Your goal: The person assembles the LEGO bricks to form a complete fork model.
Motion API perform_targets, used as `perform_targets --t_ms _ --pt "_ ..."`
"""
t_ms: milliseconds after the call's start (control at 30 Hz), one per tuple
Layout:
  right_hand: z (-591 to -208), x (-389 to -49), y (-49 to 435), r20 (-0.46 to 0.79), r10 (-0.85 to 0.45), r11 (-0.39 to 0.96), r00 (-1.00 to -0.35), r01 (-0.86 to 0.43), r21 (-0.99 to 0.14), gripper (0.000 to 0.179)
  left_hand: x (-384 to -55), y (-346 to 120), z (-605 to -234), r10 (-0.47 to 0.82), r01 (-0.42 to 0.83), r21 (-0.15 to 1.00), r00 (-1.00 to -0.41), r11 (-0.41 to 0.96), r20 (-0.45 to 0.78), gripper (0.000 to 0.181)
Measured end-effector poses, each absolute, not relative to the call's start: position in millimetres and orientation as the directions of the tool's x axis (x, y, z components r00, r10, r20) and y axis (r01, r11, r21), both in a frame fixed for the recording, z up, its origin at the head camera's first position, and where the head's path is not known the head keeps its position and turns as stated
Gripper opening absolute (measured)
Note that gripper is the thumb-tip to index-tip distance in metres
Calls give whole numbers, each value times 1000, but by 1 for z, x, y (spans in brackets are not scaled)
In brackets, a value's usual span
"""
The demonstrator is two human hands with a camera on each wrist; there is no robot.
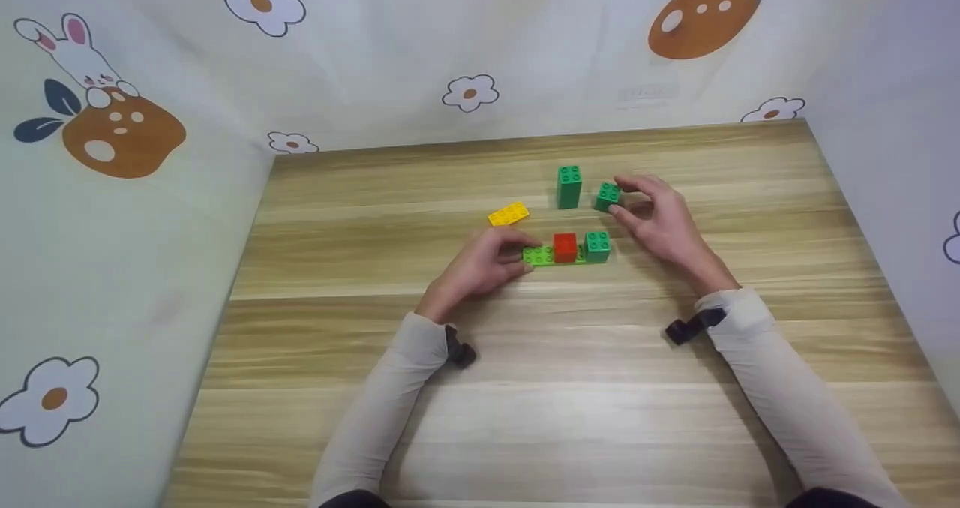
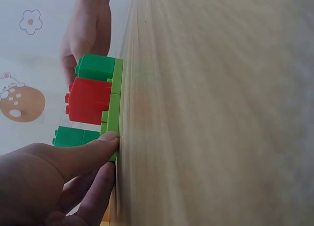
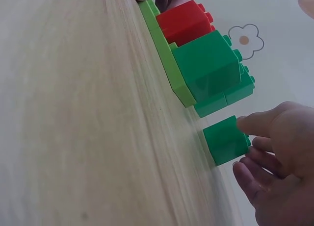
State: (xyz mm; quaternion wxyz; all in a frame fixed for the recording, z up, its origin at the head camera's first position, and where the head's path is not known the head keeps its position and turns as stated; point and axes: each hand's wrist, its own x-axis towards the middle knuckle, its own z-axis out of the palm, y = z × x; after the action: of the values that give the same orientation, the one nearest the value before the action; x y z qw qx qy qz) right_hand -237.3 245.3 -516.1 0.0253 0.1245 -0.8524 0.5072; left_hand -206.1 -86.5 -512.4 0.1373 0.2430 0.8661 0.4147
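Observation:
My left hand [image 1: 480, 264] pinches the left end of a long light green building-block plate [image 1: 538, 257] between thumb and fingers. On that plate sit a red brick [image 1: 565, 248] near its middle and a green brick [image 1: 597, 247] at its right end. The plate lies along the tabletop in the left wrist view. Behind its right end, my right hand [image 1: 664, 219] has thumb and fingers around a separate small green brick [image 1: 607, 197], gripping it at opposite sides. In the right wrist view the thumb touches a top corner of this brick [image 3: 227, 140].
A tall green block stack [image 1: 569, 187], two bricks high, stands just left of the right hand's brick. Farther left, a flat yellow brick [image 1: 508, 214] lies just beyond the left fingertips. Patterned fabric walls [image 1: 360, 65] border the wooden table [image 1: 570, 418] at the back and sides.

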Motion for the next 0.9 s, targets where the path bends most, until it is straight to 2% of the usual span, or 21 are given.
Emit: perform_targets --t_ms 467,900 --pt "-520 -238 244 90 -117 463 -989 -134 -876 50 -205 -87 -513 529 301 787 -847 538 -38 38" --pt "-524 -239 243 108 -118 478 -987 -152 -865 48 -204 -86 -513 523 288 799 -852 527 -37 39"
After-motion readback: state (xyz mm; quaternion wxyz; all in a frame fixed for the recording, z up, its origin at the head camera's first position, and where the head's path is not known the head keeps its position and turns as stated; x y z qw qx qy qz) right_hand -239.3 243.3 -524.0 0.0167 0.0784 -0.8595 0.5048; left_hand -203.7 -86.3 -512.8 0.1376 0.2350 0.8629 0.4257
